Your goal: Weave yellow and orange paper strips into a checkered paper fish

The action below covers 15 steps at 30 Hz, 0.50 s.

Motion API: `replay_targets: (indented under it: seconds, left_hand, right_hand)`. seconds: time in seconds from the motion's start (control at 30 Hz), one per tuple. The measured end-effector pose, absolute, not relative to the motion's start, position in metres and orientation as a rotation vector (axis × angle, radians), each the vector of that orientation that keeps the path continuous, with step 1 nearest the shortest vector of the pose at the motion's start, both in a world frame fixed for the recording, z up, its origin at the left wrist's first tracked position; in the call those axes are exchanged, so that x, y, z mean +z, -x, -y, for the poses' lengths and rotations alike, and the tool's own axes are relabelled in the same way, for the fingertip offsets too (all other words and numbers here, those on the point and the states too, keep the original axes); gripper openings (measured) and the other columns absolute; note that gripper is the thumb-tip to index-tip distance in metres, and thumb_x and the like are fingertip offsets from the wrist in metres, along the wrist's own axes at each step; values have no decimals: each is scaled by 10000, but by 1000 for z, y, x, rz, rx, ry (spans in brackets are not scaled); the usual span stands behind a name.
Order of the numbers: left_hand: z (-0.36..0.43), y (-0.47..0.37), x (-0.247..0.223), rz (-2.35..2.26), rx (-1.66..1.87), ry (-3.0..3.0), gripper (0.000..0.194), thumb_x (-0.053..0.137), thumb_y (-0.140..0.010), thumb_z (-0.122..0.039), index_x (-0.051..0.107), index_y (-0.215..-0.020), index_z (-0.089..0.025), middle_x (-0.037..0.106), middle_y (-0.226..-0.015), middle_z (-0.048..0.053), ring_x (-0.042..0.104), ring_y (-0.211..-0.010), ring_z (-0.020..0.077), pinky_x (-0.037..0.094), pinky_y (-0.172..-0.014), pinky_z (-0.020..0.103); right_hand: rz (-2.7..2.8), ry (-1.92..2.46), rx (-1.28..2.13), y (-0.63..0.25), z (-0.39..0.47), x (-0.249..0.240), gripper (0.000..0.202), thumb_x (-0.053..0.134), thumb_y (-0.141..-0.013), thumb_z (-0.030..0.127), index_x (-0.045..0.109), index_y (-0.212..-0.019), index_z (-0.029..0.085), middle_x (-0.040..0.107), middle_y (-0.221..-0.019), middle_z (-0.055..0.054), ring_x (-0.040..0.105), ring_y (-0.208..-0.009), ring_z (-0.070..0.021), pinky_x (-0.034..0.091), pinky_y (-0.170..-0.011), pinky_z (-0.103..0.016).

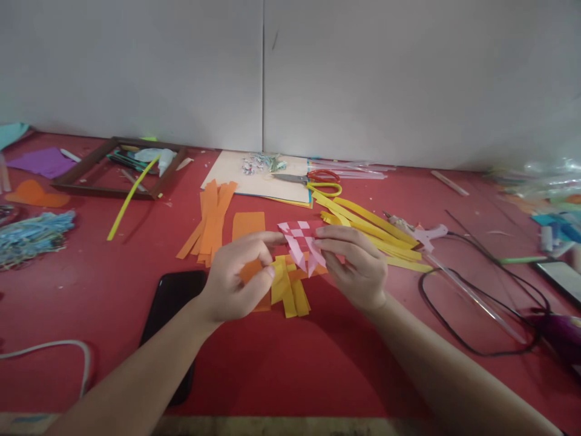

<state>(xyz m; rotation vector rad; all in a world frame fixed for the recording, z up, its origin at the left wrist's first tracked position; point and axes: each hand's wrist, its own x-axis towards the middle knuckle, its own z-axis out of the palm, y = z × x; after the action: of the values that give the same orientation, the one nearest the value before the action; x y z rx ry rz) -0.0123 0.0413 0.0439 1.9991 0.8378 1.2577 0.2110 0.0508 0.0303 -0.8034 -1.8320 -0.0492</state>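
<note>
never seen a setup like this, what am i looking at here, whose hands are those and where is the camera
There is no robot here: the left hand and right hand are a person's own, bare. The single picture comes from a camera worn on that person's head, looking forward and down.

Between the hands is a small pink paper piece, held up by the fingers. Beneath and around it, on the red table, are orange strips, yellow strips and a black phone. Farther back lie scissors beside a pale sheet, their blades over its edge, and a brown frame with small items inside.
</note>
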Motion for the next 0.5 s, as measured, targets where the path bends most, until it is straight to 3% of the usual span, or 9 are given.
replay_targets:
  seconds: [0.17,0.23,0.33,0.5]
  left_hand:
    - [-44,12,45,-861,1333,-1735,139,539,-821,-127,538,-700,-196,671,-1086,76,648,-1012,223,558,-876,405]
    - [-48,12,45,-911,1388,-1519,143,547,-817,-164,541,-678,-198,670,-942,54,661,-834,176,582,-718,321]
    - [-56,12,47,-969,1375,-1115,121,571,-778,-217,521,-669,-205,596,-652,-15,566,-500,99,499,-446,214]
    - [-63,10,49,-997,1357,-787,134,626,-718,-222,495,-703,-203,481,-480,-84,520,-414,61,485,-426,148]
  right_hand:
    - [1776,983,-33,-214,-63,33,231,609,-833,96,731,-882,287,746,-929,-17,706,-860,-195,581,-791,-365]
    - [1754,1060,-29,-218,-77,32,227,584,-841,113,738,-867,277,746,-924,-25,701,-875,-202,569,-825,-381]
    - [1801,1127,22,-225,-103,23,237,543,-846,126,740,-866,258,743,-940,-29,693,-892,-199,558,-851,-385]
    - [2187,1228,154,-232,-125,11,349,528,-717,48,749,-924,220,708,-1094,-72,647,-1026,-258,521,-929,-457]
